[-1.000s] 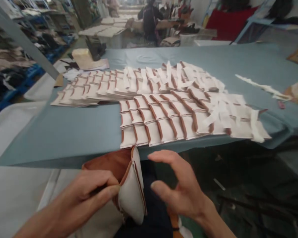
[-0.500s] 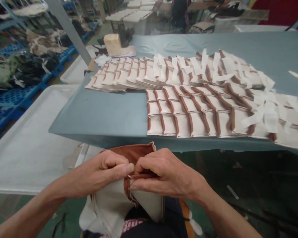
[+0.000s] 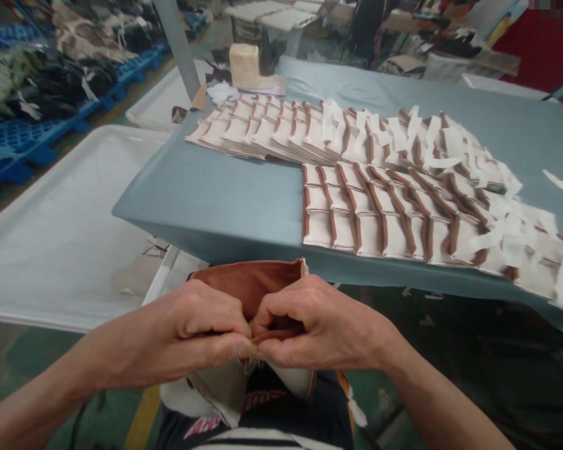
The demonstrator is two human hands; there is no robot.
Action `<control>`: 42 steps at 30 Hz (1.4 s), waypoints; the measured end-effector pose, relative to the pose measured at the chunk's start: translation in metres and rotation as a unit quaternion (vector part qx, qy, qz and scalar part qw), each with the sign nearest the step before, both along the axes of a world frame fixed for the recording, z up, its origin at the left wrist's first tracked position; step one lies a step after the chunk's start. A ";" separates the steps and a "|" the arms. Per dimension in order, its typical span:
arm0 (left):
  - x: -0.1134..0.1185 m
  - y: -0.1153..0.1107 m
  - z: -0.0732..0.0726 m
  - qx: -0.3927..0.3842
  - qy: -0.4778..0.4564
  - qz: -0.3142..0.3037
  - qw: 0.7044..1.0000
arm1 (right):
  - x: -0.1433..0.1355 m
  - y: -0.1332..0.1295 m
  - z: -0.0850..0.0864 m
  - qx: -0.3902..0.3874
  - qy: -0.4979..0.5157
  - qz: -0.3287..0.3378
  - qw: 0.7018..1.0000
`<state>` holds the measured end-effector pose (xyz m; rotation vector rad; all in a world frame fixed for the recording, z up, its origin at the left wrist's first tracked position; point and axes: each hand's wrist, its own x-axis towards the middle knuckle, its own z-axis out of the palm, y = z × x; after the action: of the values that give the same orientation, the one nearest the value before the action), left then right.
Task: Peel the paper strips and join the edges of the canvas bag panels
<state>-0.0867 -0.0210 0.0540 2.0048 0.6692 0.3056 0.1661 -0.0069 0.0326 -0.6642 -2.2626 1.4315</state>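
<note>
Close to my body I hold a sewn fabric piece [image 3: 258,281], cream on one face and brown on the other. My left hand [image 3: 201,331] pinches its seam edge between thumb and fingers. Right beside it, my right hand [image 3: 309,325] is closed on the same piece, its thumb touching or nearly touching the left thumb. The brown face rises behind both hands, and cream flaps hang below them. My fingers hide the exact spot they grip.
A blue-grey covered table [image 3: 206,194] stands ahead, bearing two overlapping rows of cream-and-brown sewn pieces [image 3: 370,231]. White fabric strips [image 3: 502,234] lie over them. On the left is a white bin [image 3: 75,206]; beyond it, blue pallets [image 3: 60,125] carry dark cloth.
My left thumb has moved down and right onto the seam, meeting the right thumb. The cream flaps have shifted below the hands. The view has turned slightly.
</note>
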 end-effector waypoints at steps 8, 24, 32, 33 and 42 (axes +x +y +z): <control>-0.012 -0.018 -0.030 0.350 0.028 0.070 0.934 | -0.018 -0.003 0.000 -0.023 -0.041 -0.005 0.999; -0.079 -0.033 -0.078 0.268 0.015 0.202 0.942 | -0.014 0.015 -0.004 0.191 -0.095 -0.013 0.977; -0.069 -0.023 -0.059 0.210 0.046 0.181 0.960 | -0.032 -0.002 0.014 0.219 -0.080 -0.017 0.972; -0.061 -0.023 -0.050 0.217 0.021 0.156 0.963 | -0.033 -0.005 0.017 0.205 -0.079 -0.021 0.975; -0.024 -0.021 -0.021 0.140 -0.034 0.115 0.983 | -0.032 -0.018 0.018 0.129 -0.032 -0.054 0.990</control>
<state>-0.1112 -0.0423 0.0327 2.1720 0.8535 0.6331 0.1338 -0.0245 0.0501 -0.7431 -2.3660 1.0572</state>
